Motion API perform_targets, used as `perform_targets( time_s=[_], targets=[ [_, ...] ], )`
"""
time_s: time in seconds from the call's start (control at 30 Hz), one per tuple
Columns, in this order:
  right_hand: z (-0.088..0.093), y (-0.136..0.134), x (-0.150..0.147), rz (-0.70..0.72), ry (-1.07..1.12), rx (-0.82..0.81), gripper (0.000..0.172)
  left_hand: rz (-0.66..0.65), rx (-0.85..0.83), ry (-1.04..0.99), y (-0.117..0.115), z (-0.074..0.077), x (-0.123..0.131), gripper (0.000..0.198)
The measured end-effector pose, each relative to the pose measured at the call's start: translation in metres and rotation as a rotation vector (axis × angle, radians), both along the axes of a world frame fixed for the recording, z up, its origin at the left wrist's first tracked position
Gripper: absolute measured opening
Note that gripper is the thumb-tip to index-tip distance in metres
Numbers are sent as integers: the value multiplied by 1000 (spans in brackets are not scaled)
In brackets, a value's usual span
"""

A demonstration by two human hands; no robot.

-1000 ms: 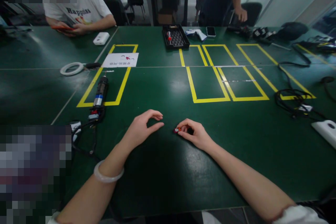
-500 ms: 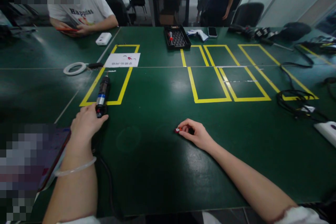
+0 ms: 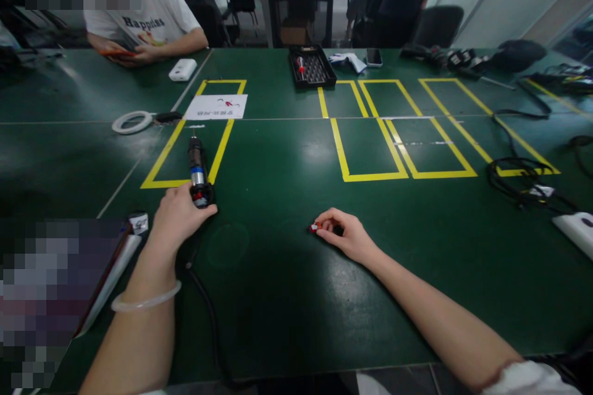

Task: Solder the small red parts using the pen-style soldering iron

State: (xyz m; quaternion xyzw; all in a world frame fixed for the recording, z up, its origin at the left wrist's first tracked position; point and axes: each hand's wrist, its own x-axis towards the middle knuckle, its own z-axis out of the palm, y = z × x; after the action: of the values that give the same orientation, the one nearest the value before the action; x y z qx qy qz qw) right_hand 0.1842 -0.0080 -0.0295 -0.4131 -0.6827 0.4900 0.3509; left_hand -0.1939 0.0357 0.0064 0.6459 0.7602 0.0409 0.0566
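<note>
Nearest, left of centre on the green table (image 3: 287,296): clasps the near end of an electric screwdriver (image 3: 196,163) in the left hand (image 3: 178,219), fingers wrapped round the butt, a pale bangle (image 3: 146,302) on the wrist, a black cord (image 3: 209,315) trailing back toward the table edge. Points the tool's tip away, into a yellow-taped rectangle (image 3: 162,154), body crossing its near tape line. To the right, well apart: pinches a small red part (image 3: 315,228) between thumb and fingertips of the right hand (image 3: 345,236), low against the tabletop. Farther out: a white tape ring (image 3: 131,121), a printed white sheet (image 3: 216,106). At the far edge: a black bit tray (image 3: 311,66), a phone (image 3: 373,57), a white box (image 3: 182,69), a seated person in a white shirt (image 3: 148,12).
</note>
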Motion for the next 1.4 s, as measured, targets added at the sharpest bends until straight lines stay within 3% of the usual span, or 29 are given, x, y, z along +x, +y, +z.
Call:
perform_targets(
  time_s=[0.1, 0.37, 0.57, 0.87, 1.2, 1.4],
  targets=[
    [-1, 0, 0, -9, 2, 10, 16, 6, -4, 20, -7, 2, 34, 74],
    [0, 2, 1, -69, -79, 109, 13, -302, 56, -81, -29, 0, 125, 72],
    [-5, 3, 4, -169, -138, 186, 11, -447, 151, -211, -45, -12, 171, 73],
    [-5, 4, 5, -113, -196, 297, 12, -504, 166, -246, -56, -18, 189, 71],
    [-3, -1, 2, -191, -170, 234, 11, -515, 155, -185, -57, -16, 190, 76],
    [-2, -2, 2, -211, -189, 275, 14, -443, 177, -145, -52, -13, 197, 72]
  ],
)
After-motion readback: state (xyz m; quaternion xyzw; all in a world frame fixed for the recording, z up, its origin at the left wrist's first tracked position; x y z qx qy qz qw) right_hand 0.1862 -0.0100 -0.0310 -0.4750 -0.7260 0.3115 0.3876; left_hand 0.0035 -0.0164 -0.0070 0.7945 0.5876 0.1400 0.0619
